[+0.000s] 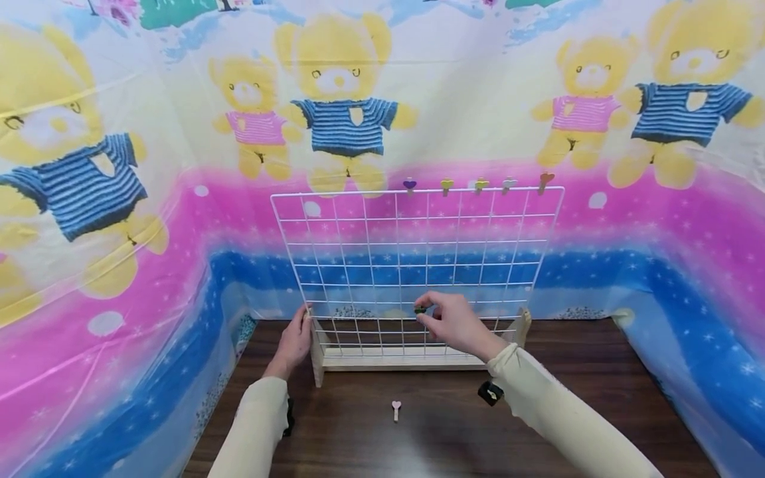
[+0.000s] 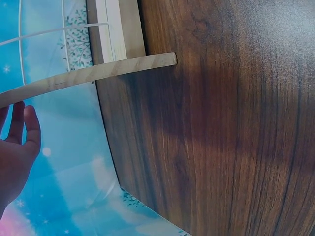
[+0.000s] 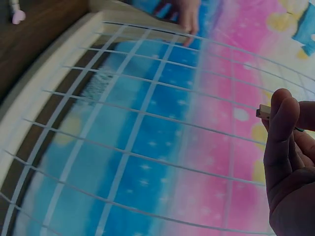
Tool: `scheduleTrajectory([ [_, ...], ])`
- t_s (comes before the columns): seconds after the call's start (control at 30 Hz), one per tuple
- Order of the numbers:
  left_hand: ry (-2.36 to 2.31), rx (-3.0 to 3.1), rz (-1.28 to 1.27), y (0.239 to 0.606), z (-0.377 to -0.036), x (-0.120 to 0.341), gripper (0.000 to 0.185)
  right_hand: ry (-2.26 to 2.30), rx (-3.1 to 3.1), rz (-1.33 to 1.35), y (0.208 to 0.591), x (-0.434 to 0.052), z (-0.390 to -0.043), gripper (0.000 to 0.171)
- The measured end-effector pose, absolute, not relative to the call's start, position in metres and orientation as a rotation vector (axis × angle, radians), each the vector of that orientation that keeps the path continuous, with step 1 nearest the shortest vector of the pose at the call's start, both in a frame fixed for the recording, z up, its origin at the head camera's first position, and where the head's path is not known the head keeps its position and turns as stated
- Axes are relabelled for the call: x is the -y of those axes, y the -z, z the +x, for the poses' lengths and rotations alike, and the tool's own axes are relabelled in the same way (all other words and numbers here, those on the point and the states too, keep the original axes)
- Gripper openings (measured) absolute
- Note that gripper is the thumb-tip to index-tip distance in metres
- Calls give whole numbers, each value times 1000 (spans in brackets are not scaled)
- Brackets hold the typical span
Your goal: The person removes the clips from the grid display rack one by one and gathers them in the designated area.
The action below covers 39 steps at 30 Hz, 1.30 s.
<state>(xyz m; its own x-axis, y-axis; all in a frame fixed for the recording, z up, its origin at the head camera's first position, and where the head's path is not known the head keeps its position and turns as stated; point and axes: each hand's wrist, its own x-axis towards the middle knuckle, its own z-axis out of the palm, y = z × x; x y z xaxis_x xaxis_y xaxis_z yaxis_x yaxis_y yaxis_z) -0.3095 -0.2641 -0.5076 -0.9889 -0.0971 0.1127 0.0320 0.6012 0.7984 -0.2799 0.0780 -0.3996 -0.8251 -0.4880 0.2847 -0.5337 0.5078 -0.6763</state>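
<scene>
A white wire grid (image 1: 382,265) stands upright in a pale wooden stand (image 1: 394,360). My right hand (image 1: 457,322) pinches a small wooden clothespin (image 3: 264,112) between thumb and fingertips, in front of the grid's lower middle. Its wooden end pokes out past the fingers; a dark green bit (image 1: 420,309) shows in the head view. My left hand (image 1: 295,340) holds the stand's left wooden leg (image 2: 98,72) near its top, with some fingers hidden behind it in the left wrist view. A pink heart clothespin (image 1: 396,409) lies on the table before the stand.
Along the grid's top wire sit several heart clothespins: purple (image 1: 409,184), yellow (image 1: 447,186), another yellow (image 1: 481,184), white (image 1: 509,184) and orange-red (image 1: 546,180). The dark wood table (image 1: 352,438) is walled by a bear-print cloth (image 1: 478,86) at back and sides.
</scene>
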Motion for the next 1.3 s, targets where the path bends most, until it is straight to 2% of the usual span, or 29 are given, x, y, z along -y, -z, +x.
scheduleTrajectory([
  [0.6,1381,2683,92,507,-308,262,43,-1178,2748,984,468,-79,-269,16],
  [1.3,1352,2679,62,505,-307,263,44,-1272,2817,981,506,-80,-264,14],
])
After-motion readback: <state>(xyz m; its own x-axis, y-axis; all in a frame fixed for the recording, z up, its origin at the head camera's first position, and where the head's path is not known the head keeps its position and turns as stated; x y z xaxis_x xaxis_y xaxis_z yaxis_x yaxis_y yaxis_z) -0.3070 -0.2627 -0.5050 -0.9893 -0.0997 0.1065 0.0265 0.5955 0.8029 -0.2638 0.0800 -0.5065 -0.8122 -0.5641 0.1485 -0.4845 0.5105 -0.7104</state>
